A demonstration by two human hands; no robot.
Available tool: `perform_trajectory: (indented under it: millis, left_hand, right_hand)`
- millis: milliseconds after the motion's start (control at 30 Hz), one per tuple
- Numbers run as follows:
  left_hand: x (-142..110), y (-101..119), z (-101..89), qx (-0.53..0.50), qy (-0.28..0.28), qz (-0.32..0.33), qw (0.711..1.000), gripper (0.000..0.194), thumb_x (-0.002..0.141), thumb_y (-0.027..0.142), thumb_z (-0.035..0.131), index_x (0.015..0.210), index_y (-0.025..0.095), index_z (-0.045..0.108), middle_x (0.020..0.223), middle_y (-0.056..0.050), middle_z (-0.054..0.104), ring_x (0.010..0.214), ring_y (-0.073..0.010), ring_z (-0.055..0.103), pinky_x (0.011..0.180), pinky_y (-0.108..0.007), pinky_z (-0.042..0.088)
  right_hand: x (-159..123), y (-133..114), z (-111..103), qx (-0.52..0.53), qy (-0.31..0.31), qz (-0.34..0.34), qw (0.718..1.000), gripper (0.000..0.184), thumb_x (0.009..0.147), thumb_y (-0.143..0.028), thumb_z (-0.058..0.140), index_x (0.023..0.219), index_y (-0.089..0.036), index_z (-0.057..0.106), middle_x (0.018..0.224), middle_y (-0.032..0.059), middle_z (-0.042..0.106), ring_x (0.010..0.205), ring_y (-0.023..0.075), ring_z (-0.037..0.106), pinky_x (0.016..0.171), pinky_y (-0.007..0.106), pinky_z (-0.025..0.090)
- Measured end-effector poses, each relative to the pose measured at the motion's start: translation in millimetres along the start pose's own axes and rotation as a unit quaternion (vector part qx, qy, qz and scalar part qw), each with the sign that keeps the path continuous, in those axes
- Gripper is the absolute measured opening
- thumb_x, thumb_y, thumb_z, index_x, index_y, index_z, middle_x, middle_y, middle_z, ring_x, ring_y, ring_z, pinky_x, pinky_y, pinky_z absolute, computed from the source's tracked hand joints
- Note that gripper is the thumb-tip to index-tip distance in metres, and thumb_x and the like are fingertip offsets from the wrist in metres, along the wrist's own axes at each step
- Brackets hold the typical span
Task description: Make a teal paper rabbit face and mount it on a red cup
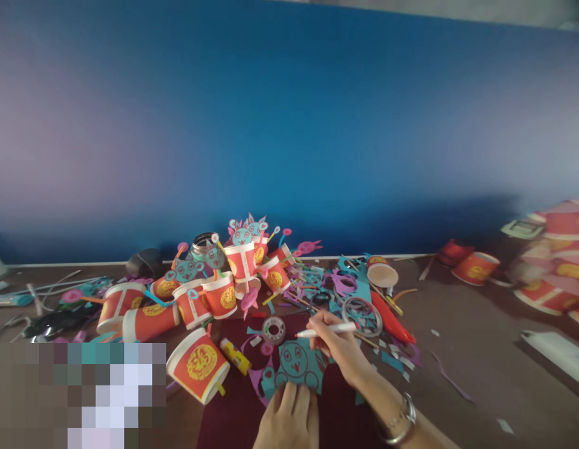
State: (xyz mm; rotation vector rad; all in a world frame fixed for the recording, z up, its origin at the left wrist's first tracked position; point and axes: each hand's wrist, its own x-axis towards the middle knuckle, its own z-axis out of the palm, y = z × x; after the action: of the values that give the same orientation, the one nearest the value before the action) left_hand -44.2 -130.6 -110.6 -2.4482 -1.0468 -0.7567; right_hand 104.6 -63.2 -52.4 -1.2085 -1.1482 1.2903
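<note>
My right hand [333, 345] grips a white marker [312, 332] with a reddish tip, held just above a sheet of teal paper [315, 358]. A round animal face [295, 358] with heart eyes is drawn on that paper in dark red line. My left hand [289, 415] lies on the paper's lower edge, its fingers flat and side by side. Beneath both is a dark maroon sheet [233, 424]. A roll of tape [273, 330] sits just beyond the drawing, and a yellow glue stick [235, 356] lies to its left.
Red paper cups [199, 366] with straws and cut-out faces crowd the left and middle. Paper scraps [348, 284], a clear ring-shaped roll [363, 316] and a red pointed object [392, 319] lie right of centre. Stacked cups [558, 268] stand far right, before a blue wall [289, 137].
</note>
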Motion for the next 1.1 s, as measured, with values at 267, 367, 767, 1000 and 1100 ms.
perform_trajectory:
  millis: [267, 367, 767, 1000, 1100]
  left_hand:
    - [-7, 1, -3.0, 0.054, -0.027, 0.024, 0.998, 0.023, 0.085, 0.013, 0.046, 0.100, 0.015, 0.063, 0.094, -0.008, 0.065, 0.092, -0.0202, 0.055, 0.079, -0.031, 0.045]
    - [-6, 1, -2.6, 0.060, -0.025, 0.024, 0.998, 0.025, 0.086, 0.014, 0.045, 0.104, 0.014, 0.062, 0.093, -0.008, 0.065, 0.091, -0.0199, 0.056, 0.076, -0.030, 0.045]
    - [-4, 4, 2.2, 0.011, -0.002, -0.024, 1.000, 0.017, 0.080, 0.016, 0.055, 0.094, 0.015, 0.065, 0.085, -0.004, 0.065, 0.081, -0.0197, 0.058, 0.074, -0.031, 0.048]
    - [-8, 3, 8.7, 0.023, 0.019, -0.018, 0.999, 0.020, 0.083, 0.016, 0.050, 0.096, 0.016, 0.065, 0.093, -0.006, 0.066, 0.090, -0.0215, 0.057, 0.080, -0.034, 0.048]
    - [-9, 3, 9.2, 0.021, 0.024, -0.015, 0.999, 0.020, 0.083, 0.015, 0.049, 0.095, 0.015, 0.065, 0.091, -0.007, 0.066, 0.087, -0.0199, 0.058, 0.078, -0.030, 0.048]
  right_hand:
    - [-1, -3, -2, -0.017, 0.021, -0.002, 1.000, 0.034, 0.071, -0.045, 0.063, 0.055, -0.019, 0.047, 0.042, -0.0058, 0.049, 0.039, 0.0066, 0.033, 0.040, 0.021, 0.020]
    - [2, -12, -3, 0.000, 0.030, 0.014, 0.999, 0.032, 0.071, -0.043, 0.063, 0.057, -0.019, 0.048, 0.044, -0.0051, 0.051, 0.040, 0.0068, 0.036, 0.040, 0.020, 0.021]
    - [-22, -2, -11, -0.144, 0.038, 0.056, 0.987, 0.022, 0.069, -0.031, 0.061, 0.056, -0.020, 0.046, 0.043, -0.0041, 0.057, 0.037, 0.0080, 0.040, 0.038, 0.020, 0.025]
    - [-27, 18, -16, -0.196, 0.069, -0.057, 0.977, 0.030, 0.077, -0.037, 0.055, 0.055, -0.022, 0.041, 0.042, -0.0048, 0.050, 0.043, 0.0116, 0.045, 0.045, 0.024, 0.035]
    - [-25, 20, -16, -0.200, 0.074, -0.064, 0.975, 0.027, 0.076, -0.037, 0.057, 0.058, -0.022, 0.043, 0.045, -0.0046, 0.051, 0.044, 0.0122, 0.046, 0.046, 0.024, 0.035]
